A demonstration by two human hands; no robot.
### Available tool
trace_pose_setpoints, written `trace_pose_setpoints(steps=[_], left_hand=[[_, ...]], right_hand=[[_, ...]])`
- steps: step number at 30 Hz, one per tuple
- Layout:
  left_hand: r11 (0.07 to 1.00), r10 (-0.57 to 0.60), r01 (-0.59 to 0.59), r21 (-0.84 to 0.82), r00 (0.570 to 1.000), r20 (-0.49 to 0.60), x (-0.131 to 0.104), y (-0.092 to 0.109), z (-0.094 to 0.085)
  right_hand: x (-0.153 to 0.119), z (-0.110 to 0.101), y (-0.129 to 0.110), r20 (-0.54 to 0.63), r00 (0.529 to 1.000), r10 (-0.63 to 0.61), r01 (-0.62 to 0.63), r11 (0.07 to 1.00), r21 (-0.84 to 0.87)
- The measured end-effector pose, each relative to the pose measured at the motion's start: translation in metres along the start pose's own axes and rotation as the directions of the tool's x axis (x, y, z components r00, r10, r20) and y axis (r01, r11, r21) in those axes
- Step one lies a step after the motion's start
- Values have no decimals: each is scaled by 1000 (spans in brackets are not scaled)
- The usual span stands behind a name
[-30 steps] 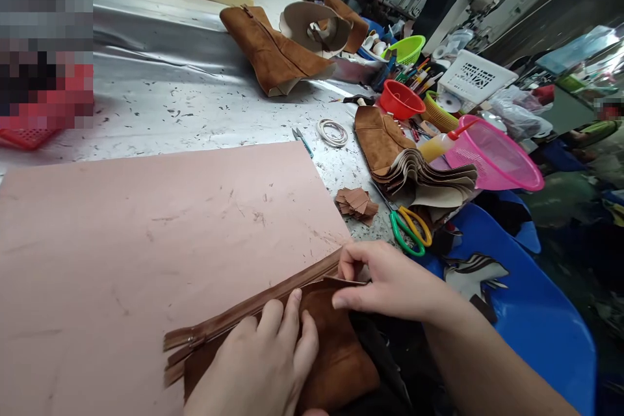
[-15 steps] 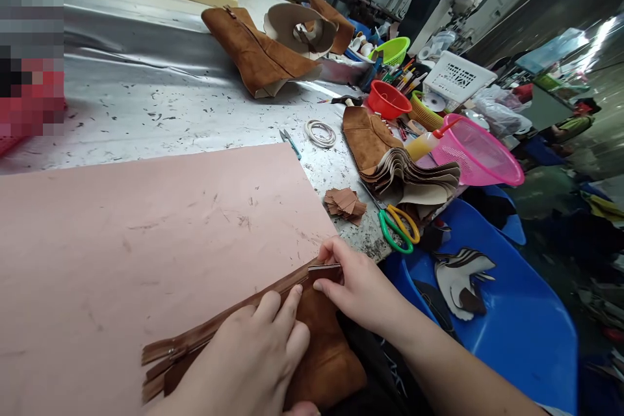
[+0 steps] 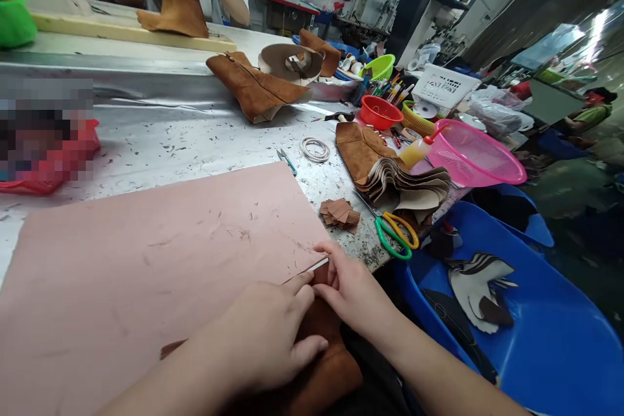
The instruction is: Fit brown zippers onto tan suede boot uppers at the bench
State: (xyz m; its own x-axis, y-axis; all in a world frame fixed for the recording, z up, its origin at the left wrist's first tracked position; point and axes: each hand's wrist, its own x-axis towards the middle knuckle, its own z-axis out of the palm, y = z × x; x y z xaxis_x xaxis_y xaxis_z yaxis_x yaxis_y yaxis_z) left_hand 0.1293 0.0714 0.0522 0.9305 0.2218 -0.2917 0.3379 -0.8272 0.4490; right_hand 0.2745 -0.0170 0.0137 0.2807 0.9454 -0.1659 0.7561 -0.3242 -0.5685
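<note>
Left hand (image 3: 273,325), thumb spread from fingers, presses brown suede (image 3: 337,367) beneath it; right hand (image 3: 355,289) pinches far edge, just beyond. Operating remotely, I judge suede light, soft, hardly slippery: best held by edge.

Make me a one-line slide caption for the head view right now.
Left hand on a brown piece, right hand pinching its edge by the pink mat, scissors beyond.

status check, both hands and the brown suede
Left hand laid on brown suede piece. Right hand pinches its edge. Scissors lie beyond, clear of both hands.
</note>
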Motion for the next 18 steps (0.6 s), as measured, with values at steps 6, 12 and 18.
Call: trace_pose_setpoints(steps=[6,12,18], left_hand=[[998,15,-20,-55,995,-101,-5,3,7],[995,17,-8,101,996,-93,-6,9,15],[995,-25,38,88,989,-145,-9,9,24]], right_hand=[[-34,35,10,-412,792,-450,427,891,-152],[-26,14,59,-278,894,-352,363,932,-14],[21,-48,159,-357,929,98,-228,912,-342]])
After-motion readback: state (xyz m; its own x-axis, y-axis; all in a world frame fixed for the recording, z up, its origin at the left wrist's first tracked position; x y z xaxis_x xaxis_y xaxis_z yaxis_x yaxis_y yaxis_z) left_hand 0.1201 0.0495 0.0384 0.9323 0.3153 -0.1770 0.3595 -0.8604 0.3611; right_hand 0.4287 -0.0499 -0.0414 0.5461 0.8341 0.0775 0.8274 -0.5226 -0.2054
